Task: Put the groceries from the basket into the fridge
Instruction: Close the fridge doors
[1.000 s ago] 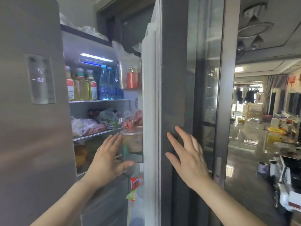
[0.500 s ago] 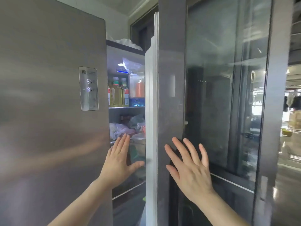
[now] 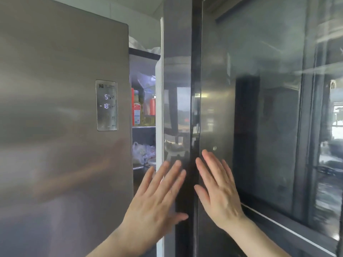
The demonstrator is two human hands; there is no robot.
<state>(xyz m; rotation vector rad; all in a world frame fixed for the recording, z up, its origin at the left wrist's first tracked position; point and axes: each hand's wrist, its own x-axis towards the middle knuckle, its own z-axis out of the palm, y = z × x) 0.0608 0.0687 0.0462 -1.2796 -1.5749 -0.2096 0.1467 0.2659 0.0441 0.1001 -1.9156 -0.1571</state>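
Both hands lie flat with straight, spread fingers, grasping nothing. The left hand point(image 3: 159, 197) sits at about 6 o'clock in the view, its fingertips over the front of the fridge door point(image 3: 177, 108), close to that door's white gasket edge point(image 3: 159, 112); whether the palm actually presses the surface cannot be told. The right hand point(image 3: 218, 190) lies just beside it toward 3 o'clock, spread against the dark glass panel point(image 3: 269, 127) to the right of the door's edge. The fridge stands slightly ajar: between its brushed-steel left door point(image 3: 65, 127) and the gasket a narrow vertical gap shows the lit interior at about 10 o'clock from the left hand. In that gap bottles point(image 3: 137, 110) with red and yellow labels stand on an upper shelf, and a plastic bag point(image 3: 141, 153) of food lies on the shelf below. The left door carries a display panel point(image 3: 106, 105) reading 5 and -18, toward 9 o'clock. White bags point(image 3: 141, 46) are heaped on top of the fridge at 12 o'clock from the gap. The door being pushed blocks most of the interior from sight, and the glass panel reflects the room behind.
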